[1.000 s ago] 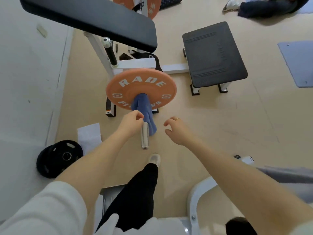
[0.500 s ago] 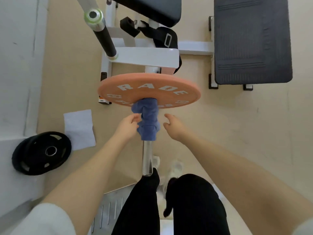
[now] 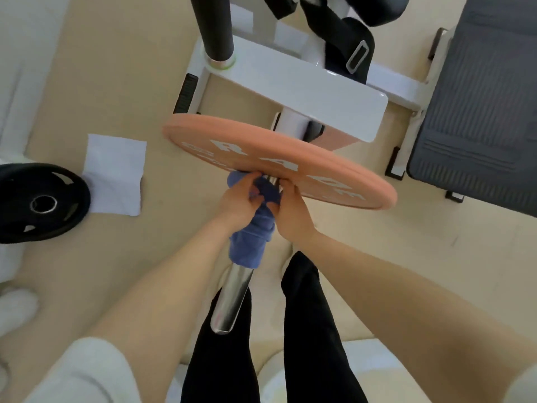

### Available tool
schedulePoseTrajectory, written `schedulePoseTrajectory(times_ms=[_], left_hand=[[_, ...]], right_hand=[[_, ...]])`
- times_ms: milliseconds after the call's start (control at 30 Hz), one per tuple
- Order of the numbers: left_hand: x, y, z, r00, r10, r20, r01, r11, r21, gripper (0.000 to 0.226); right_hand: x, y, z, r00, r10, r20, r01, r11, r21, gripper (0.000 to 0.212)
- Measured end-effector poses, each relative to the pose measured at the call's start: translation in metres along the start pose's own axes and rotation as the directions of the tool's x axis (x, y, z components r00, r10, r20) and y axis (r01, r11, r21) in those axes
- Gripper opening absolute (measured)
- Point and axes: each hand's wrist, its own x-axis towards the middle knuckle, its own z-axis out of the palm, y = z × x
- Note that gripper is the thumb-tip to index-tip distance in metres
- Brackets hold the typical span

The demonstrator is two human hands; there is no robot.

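Fingertips blur against the orange plate (image 3: 261, 152); curled fingers of left hand (image 3: 236, 199) and right hand (image 3: 292, 212) grip the blue cloth (image 3: 252, 239) between them.

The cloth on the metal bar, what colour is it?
The cloth is blue, clearest in the head view.

Left hand (image 3: 238, 199) and right hand (image 3: 292, 212) gripping a blue cloth (image 3: 251, 242) bunched round a chrome bar (image 3: 231, 301), fingers (image 3: 251, 181) curled into it right against an orange weight plate (image 3: 319, 173) (white lettering, tilted). Behind the plate, a white machine frame (image 3: 290, 91). On the floor (image 3: 116, 82) by its left edge, a black plate (image 3: 58, 225) just beside a white sheet (image 3: 114, 173); toward the right edge, a dark ribbed pad (image 3: 479, 112).
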Motion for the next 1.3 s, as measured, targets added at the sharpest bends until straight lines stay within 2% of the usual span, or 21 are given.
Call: schedulePoseTrajectory(times_ms=[100, 200, 267, 367, 467, 567, 633, 700, 767, 867, 1000, 1067, 1100, 1200, 1233, 1300], left_hand=[[0.002, -0.001, 0.002, 0.999, 0.022, 0.041, -0.027, 0.99, 0.14, 0.048], [0.001, -0.005, 0.004, 0.996, -0.006, 0.09, -0.022, 0.951, 0.31, 0.034], [-0.004, -0.005, 0.0, 0.993, -0.021, 0.113, -0.029, 0.905, 0.425, 0.027], [-0.02, 0.004, -0.015, 0.992, 0.124, -0.022, -0.098, 0.866, 0.49, 0.035], [-0.045, 0.019, -0.037, 0.939, 0.324, -0.115, -0.229, 0.839, 0.493, 0.042], [-0.083, 0.043, -0.07, 0.926, 0.376, -0.033, -0.295, 0.775, 0.56, 0.037], [-0.117, 0.063, -0.096, 0.942, 0.337, 0.008, -0.299, 0.824, 0.482, 0.038], [-0.148, 0.068, -0.119, 0.956, 0.277, -0.096, -0.225, 0.904, 0.362, 0.034], [-0.181, 0.072, -0.142, 0.964, 0.202, -0.175, -0.145, 0.946, 0.291, 0.034], [-0.232, 0.079, -0.17, 0.925, 0.198, -0.326, -0.123, 0.964, 0.237, 0.034], [-0.295, 0.086, -0.195, 0.875, 0.173, -0.453, -0.147, 0.985, 0.092, 0.028], [-0.321, 0.087, -0.204, 0.863, 0.164, -0.479, -0.199, 0.98, -0.022, 0.024], [-0.333, 0.088, -0.209, 0.862, 0.172, -0.476, -0.246, 0.964, -0.097, 0.031], [-0.363, 0.096, -0.219, 0.877, 0.122, -0.464, -0.328, 0.859, -0.394, 0.07], [-0.369, 0.095, -0.223, 0.874, 0.104, -0.475, -0.341, 0.828, -0.446, 0.078], [-0.381, 0.095, -0.226, 0.845, 0.1, -0.525, -0.386, 0.793, -0.471, 0.06]], right_hand=[[0.009, -0.002, 0.009, 0.997, 0.032, 0.074, -0.024, 0.995, -0.102, 0.02], [0.017, -0.007, -0.001, 0.979, -0.007, 0.201, 0.033, 0.991, -0.128, 0.015], [0.017, -0.01, -0.011, 0.948, -0.104, 0.3, 0.146, 0.982, -0.121, 0.03], [0.003, -0.023, -0.034, 0.906, -0.216, 0.364, 0.294, 0.94, -0.174, 0.015], [-0.021, -0.048, -0.064, 0.858, -0.328, 0.395, 0.419, 0.892, -0.168, 0.024], [-0.045, -0.082, -0.095, 0.78, -0.429, 0.455, 0.57, 0.787, -0.235, 0.024], [-0.062, -0.111, -0.113, 0.726, -0.496, 0.476, 0.655, 0.709, -0.259, 0.024], [-0.08, -0.14, -0.127, 0.677, -0.607, 0.417, 0.72, 0.664, -0.203, 0.017], [-0.103, -0.169, -0.138, 0.672, -0.664, 0.327, 0.729, 0.671, -0.136, 0.015], [-0.139, -0.201, -0.148, 0.655, -0.72, 0.227, 0.754, 0.641, -0.144, 0.009], [-0.186, -0.235, -0.152, 0.56, -0.819, 0.122, 0.827, 0.544, -0.142, 0.006], [-0.209, -0.25, -0.151, 0.529, -0.845, 0.079, 0.844, 0.513, -0.158, 0.01], [-0.22, -0.257, -0.151, 0.522, -0.85, 0.069, 0.846, 0.506, -0.167, 0.013], [-0.251, -0.276, -0.146, 0.467, -0.875, 0.127, 0.881, 0.448, -0.154, 0.008], [-0.26, -0.281, -0.144, 0.449, -0.881, 0.149, 0.891, 0.43, -0.144, 0.005], [-0.278, -0.291, -0.14, 0.415, -0.897, 0.154, 0.908, 0.398, -0.131, 0.008]])
